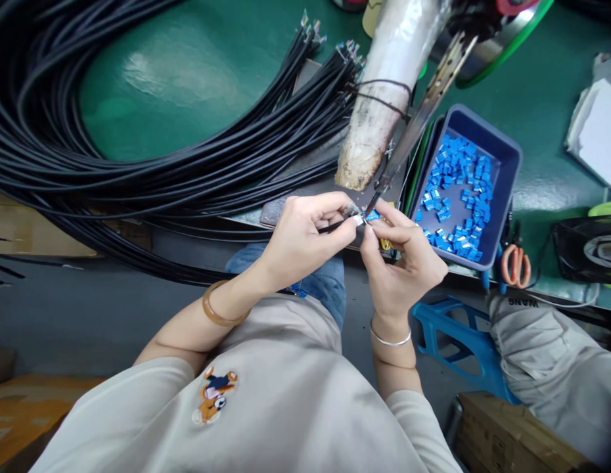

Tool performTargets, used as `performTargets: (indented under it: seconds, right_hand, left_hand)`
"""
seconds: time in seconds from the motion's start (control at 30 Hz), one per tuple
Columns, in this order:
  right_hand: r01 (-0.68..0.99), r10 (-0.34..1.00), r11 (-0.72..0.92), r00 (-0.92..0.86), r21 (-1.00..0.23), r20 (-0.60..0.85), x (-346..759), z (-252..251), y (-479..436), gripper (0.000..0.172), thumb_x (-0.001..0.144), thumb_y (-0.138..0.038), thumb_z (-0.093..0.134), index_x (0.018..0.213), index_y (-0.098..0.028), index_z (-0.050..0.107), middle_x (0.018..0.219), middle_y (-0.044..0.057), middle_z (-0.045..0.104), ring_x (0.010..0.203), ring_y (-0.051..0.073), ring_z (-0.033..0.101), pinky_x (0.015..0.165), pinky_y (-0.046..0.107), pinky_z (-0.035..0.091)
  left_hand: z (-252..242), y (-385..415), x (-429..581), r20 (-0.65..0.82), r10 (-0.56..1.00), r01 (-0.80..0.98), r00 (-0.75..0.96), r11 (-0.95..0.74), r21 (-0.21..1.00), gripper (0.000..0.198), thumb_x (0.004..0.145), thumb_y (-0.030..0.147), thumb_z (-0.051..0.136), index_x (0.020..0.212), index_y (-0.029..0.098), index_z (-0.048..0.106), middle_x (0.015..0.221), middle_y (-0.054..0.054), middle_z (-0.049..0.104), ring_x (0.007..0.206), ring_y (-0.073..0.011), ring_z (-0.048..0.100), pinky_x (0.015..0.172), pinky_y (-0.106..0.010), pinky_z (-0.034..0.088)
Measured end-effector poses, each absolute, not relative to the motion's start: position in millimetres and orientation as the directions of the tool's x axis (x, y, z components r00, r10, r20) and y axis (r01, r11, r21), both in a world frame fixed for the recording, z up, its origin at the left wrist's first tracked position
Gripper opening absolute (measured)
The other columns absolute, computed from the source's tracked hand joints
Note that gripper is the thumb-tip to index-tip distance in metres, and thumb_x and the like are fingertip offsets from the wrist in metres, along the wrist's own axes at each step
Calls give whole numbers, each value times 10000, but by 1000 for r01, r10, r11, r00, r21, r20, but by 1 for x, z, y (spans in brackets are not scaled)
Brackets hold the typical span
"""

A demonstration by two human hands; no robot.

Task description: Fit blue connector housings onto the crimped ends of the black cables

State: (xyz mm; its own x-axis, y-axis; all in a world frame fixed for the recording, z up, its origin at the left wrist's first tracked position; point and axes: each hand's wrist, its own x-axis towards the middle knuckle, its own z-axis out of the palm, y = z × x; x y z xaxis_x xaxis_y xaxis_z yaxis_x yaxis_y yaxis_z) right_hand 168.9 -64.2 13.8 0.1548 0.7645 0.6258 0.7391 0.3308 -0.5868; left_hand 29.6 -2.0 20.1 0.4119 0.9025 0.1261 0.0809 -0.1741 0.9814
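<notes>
My left hand [310, 226] is closed around the end of a black cable [330, 228], whose whitish tip [357, 219] shows between thumb and forefinger. My right hand [401, 249] meets it there, thumb and forefinger pinched at the cable's tip. What those right fingers grip is too small to make out. A small blue connector [371, 215] shows just beyond the right fingertips. The soldering iron [394, 161] slants down from above, its tip close to both hands. Some yellow part [385, 244] is half hidden behind the right fingers.
A thick bundle of black cables [187, 171] sweeps across the left of the green bench [177, 79]. A wrapped white duct [384, 98] hangs above my hands. Right of them stand a dark blue bin [507, 151] of blue connectors and orange-handled scissors [516, 266]. Another person's leg [546, 348] is beside a blue stool [453, 335].
</notes>
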Motion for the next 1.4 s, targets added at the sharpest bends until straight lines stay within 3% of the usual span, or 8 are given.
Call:
performTargets:
  seconds: [0.43,0.53,0.67,0.83,0.93,1.1,1.27,1.4]
  right_hand:
    - [803,756,335,83,-492,649,170,13,-69,150,854,-104,683,918,-220,611,1142,48,773,902,177,780,731,255,643]
    - [773,766,308,145,-555,627,171,13,-72,130,881,-131,672,955,-223,615,1097,35,782,924,181,777,709,263,643]
    - [689,747,240,320,-684,583,177,17,-83,136,930,-166,625,1034,-250,605,978,-15,783,655,121,737,524,240,572]
    - [888,799,279,-4,-366,601,186,29,-89,270,884,-170,709,1135,-263,674,759,-58,723,545,73,632,554,217,490]
    - [913,832,318,-141,-255,536,184,31,-85,140,893,-181,707,1027,-216,684,687,-56,688,548,58,605,575,207,448]
    - [854,902,220,6,-472,432,177,27,-84,28,927,-208,657,934,-203,631,627,-84,592,472,22,484,494,185,352]
    - [550,965,126,126,-825,232,175,20,-83,117,949,-297,615,876,-207,593,588,-98,481,440,29,417,419,174,294]
    - [554,850,222,294,-802,438,175,18,-80,110,940,-313,616,909,-208,615,582,-90,490,422,36,428,397,177,300]
  left_hand:
    - [18,-3,23,93,879,126,468,-170,977,136,856,174,606,727,132,624,594,25,504,547,-60,392,515,-199,318]
    - [19,-5,21,102,861,128,498,-190,973,107,843,171,623,745,128,630,597,34,478,547,-60,375,518,-208,308]
    - [19,-7,17,101,837,117,538,-193,974,83,834,155,634,759,119,634,623,33,482,575,-66,392,537,-214,319]
    - [19,-10,14,132,794,110,594,-242,964,135,857,155,624,728,115,634,580,60,414,549,-55,333,531,-209,297]
    - [17,-11,12,178,790,142,586,-317,938,132,859,144,619,731,115,635,575,66,408,543,-53,323,531,-208,290]
    - [14,-16,11,241,795,162,558,-388,907,125,886,150,597,769,125,635,627,41,516,572,-62,396,555,-206,326]
    - [16,-21,13,192,839,96,509,-277,956,139,881,194,602,768,123,640,596,41,485,560,-65,387,527,-198,323]
    - [14,-20,13,162,854,45,494,-211,976,140,867,206,608,785,113,674,607,33,501,563,-62,392,525,-189,332]
